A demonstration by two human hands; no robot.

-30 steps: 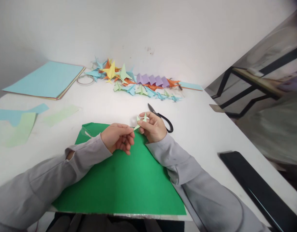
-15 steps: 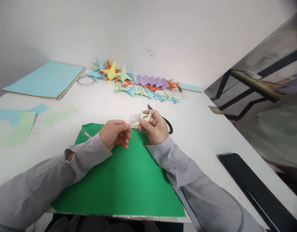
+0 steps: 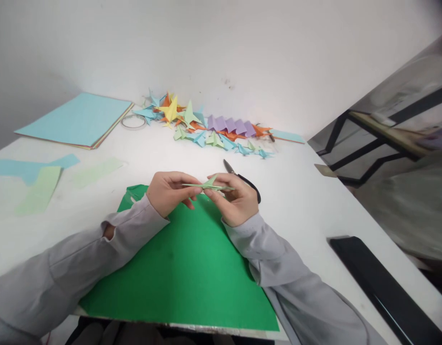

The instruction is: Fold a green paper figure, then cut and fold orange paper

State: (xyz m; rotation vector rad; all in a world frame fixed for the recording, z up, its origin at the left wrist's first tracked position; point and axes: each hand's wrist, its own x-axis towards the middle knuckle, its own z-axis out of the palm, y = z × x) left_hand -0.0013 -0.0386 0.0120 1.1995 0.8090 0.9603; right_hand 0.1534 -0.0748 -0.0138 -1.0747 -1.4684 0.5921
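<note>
A small light green folded paper figure [image 3: 209,183] is held in the air over the far edge of a green sheet [image 3: 178,268]. My left hand [image 3: 170,192] pinches its left side between thumb and fingers. On the other side, my right hand [image 3: 237,199] grips it the same way, and my fingertips nearly meet at its middle. The figure lies almost edge-on, with one pointed flap rising. Just beyond my right hand are black-handled scissors [image 3: 254,186], partly hidden behind it, blades pointing away.
Folded paper figures [image 3: 172,110] and a purple pleated strip [image 3: 231,125] lie along the wall. At left are stacked coloured sheets [image 3: 75,117], a tape roll [image 3: 133,121], blue [image 3: 23,168] and green paper scraps [image 3: 41,189]. A long black object [image 3: 382,287] lies at right.
The paper figure has turned from an upright, spread pose to nearly edge-on. My left hand has moved closer to my right and now grips more of it. The view has shifted slightly.
</note>
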